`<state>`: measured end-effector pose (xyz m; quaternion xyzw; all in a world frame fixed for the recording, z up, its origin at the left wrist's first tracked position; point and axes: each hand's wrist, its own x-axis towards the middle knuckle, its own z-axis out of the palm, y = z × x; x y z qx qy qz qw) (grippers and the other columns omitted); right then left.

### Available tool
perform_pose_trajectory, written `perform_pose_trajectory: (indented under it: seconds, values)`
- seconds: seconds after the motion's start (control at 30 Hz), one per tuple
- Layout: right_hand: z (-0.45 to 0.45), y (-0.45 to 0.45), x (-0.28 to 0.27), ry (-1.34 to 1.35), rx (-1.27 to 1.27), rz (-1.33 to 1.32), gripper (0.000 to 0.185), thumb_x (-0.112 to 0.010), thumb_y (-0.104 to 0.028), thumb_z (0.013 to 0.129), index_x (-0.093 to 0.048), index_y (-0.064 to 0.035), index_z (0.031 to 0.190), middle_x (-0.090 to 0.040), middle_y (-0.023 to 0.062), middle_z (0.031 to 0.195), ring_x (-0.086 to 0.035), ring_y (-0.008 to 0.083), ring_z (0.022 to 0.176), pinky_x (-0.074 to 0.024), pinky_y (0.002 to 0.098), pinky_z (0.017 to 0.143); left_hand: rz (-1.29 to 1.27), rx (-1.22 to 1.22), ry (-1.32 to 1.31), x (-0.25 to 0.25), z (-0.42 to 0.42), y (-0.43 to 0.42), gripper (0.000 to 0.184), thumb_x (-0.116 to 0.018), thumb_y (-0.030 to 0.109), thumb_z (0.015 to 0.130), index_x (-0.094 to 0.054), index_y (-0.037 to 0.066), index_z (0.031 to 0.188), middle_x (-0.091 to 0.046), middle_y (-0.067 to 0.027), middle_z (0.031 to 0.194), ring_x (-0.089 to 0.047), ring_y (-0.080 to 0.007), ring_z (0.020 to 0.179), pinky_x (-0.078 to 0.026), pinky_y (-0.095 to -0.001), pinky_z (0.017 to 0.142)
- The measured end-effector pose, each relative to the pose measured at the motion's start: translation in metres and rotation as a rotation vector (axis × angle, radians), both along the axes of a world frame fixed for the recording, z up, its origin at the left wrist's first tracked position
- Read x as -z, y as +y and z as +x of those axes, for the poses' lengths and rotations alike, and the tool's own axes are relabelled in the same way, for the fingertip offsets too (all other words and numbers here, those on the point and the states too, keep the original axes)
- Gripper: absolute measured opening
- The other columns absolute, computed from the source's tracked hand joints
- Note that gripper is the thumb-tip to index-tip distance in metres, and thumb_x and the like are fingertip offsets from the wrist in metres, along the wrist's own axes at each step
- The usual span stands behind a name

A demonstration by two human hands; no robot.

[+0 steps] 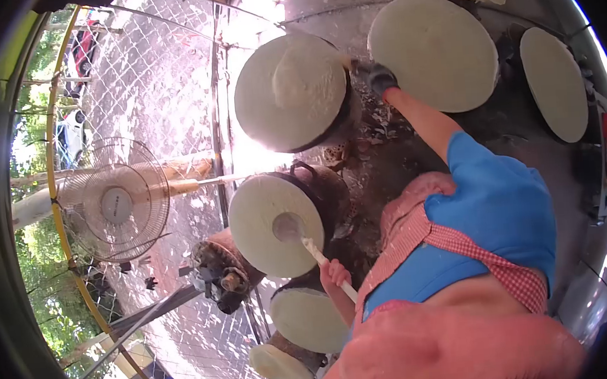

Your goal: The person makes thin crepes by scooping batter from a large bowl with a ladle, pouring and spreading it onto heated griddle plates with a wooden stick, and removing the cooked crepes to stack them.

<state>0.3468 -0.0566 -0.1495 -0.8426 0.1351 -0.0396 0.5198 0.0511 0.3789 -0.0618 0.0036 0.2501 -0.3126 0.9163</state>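
Observation:
My left hand [335, 272] is closed around a long pale stick [315, 251]. At the stick's far end is a greyish round piece [288, 227], resting on a pale round sheet [266, 206] that covers a drum-like stove. My right hand [382, 80], in a dark glove with a red cuff, reaches out between two larger round surfaces. Its fingers look closed, with a short tan-tipped thing [348, 61] projecting from them; its kind is unclear. That tip is beside the edge of a wet-looking pale disc [258, 97]. A smoother disc [435, 53] lies on the glove's other side.
More pale discs stand around: one upright-looking [555, 84], one near my left arm [309, 319] and a smaller one [282, 365]. A standing fan [116, 202] is ahead, before a wire fence [160, 44]. A rusty cylinder [228, 265] stands close to the stove.

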Motion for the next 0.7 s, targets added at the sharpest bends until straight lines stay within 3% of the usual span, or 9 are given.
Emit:
perform_pose_trajectory:
  seconds: [0.07, 0.13, 0.17, 0.3, 0.4, 0.47, 0.57, 0.67, 0.7]
  values:
    - [0.021, -0.006, -0.008, -0.013, 0.143, -0.187, 0.056, -0.034, -0.052, 0.082, -0.054, -0.0066, 0.108, -0.059, 0.0169, 0.097, -0.054, 0.029, 0.097, -0.0371, 0.0344, 0.086, -0.086, -0.144, 0.143, -0.008, 0.005, -0.009, 0.033, -0.036, 0.023, 0.089, -0.032, 0.008, 0.06, -0.03, 0.0006, 0.05, -0.03, -0.0091, 0.038, -0.029, -0.0228, 0.033]
    - [0.022, 0.016, -0.048, 0.277, 0.034, -0.368, 0.04, -0.039, -0.04, 0.086, -0.058, -0.0089, 0.102, -0.057, 0.0228, 0.096, -0.057, 0.0322, 0.089, -0.043, 0.037, 0.073, -0.072, -0.105, 0.17, -0.001, 0.019, -0.003, 0.031, -0.04, 0.021, 0.087, -0.032, 0.01, 0.06, -0.029, 0.0013, 0.048, -0.029, -0.0087, 0.037, -0.027, -0.0222, 0.032]
    - [0.009, 0.019, -0.061, 0.239, -0.137, -0.524, 0.047, -0.034, -0.046, 0.085, -0.056, -0.0098, 0.104, -0.059, 0.0224, 0.089, -0.059, 0.0328, 0.078, -0.044, 0.0389, 0.066, -0.017, -0.075, 0.208, 0.007, 0.031, 0.001, 0.03, -0.042, 0.02, 0.086, -0.032, 0.01, 0.059, -0.029, 0.0017, 0.048, -0.029, -0.0083, 0.036, -0.026, -0.0217, 0.031]
    - [-0.004, -0.019, 0.009, -0.007, -0.356, -0.85, 0.056, -0.033, -0.057, 0.081, -0.057, -0.0093, 0.098, -0.058, 0.0159, 0.068, -0.054, 0.0352, 0.054, -0.0407, 0.0436, 0.052, 0.017, -0.037, 0.237, 0.017, 0.089, -0.006, 0.03, -0.045, 0.016, 0.083, -0.032, 0.012, 0.056, -0.03, 0.0023, 0.049, -0.029, -0.0072, 0.034, -0.025, -0.0207, 0.029]
    - [-0.039, -0.019, -0.077, 0.285, 0.01, -0.436, 0.041, -0.035, -0.048, 0.085, -0.055, -0.0143, 0.098, -0.058, 0.0134, 0.066, -0.055, 0.0335, 0.056, -0.0409, 0.0426, 0.053, 0.1, 0.006, 0.118, 0.019, 0.148, -0.022, 0.029, -0.044, 0.014, 0.084, -0.032, 0.011, 0.057, -0.03, 0.0019, 0.049, -0.029, -0.0071, 0.034, -0.025, -0.0204, 0.028]
    - [-0.042, -0.014, -0.002, 0.274, -0.074, -0.598, 0.045, -0.031, -0.048, 0.085, -0.055, -0.0126, 0.101, -0.058, 0.0168, 0.073, -0.057, 0.0339, 0.065, -0.0426, 0.0433, 0.058, 0.109, 0.051, 0.091, 0.007, 0.183, -0.044, 0.029, -0.045, 0.012, 0.083, -0.032, 0.011, 0.057, -0.029, 0.0031, 0.048, -0.028, -0.0059, 0.035, -0.023, -0.0192, 0.028]
    - [-0.07, -0.022, -0.027, 0.125, -0.161, -0.77, 0.04, -0.036, -0.043, 0.084, -0.056, -0.0118, 0.097, -0.06, 0.0167, 0.076, -0.058, 0.0337, 0.069, -0.0433, 0.0434, 0.06, 0.136, 0.082, 0.073, 0.004, 0.226, -0.075, 0.031, -0.045, 0.009, 0.082, -0.029, 0.013, 0.056, -0.026, 0.0048, 0.048, -0.026, -0.005, 0.035, -0.022, -0.0187, 0.029]
    - [-0.088, -0.026, -0.02, -0.036, -0.076, -0.743, 0.024, -0.043, -0.028, 0.081, -0.057, -0.0141, 0.094, -0.06, 0.0133, 0.072, -0.057, 0.0327, 0.062, -0.0434, 0.0424, 0.055, 0.565, -0.046, -0.131, 0.011, 0.237, -0.108, 0.016, -0.046, 0.003, 0.079, -0.035, 0.011, 0.087, -0.026, 0.0034, 0.052, -0.027, -0.0057, 0.036, -0.024, -0.0181, 0.03]
    - [-0.1, -0.021, -0.012, -0.029, -0.106, -0.819, 0.023, -0.042, -0.025, 0.082, -0.057, -0.0147, 0.094, -0.06, 0.0136, 0.071, -0.057, 0.0316, 0.06, -0.044, 0.0422, 0.056, 0.746, -0.08, -0.138, 0.0, 0.235, -0.127, 0.015, -0.045, 0.002, 0.078, -0.033, 0.01, 0.079, -0.027, 0.0027, 0.051, -0.028, -0.0067, 0.037, -0.025, -0.0199, 0.03]
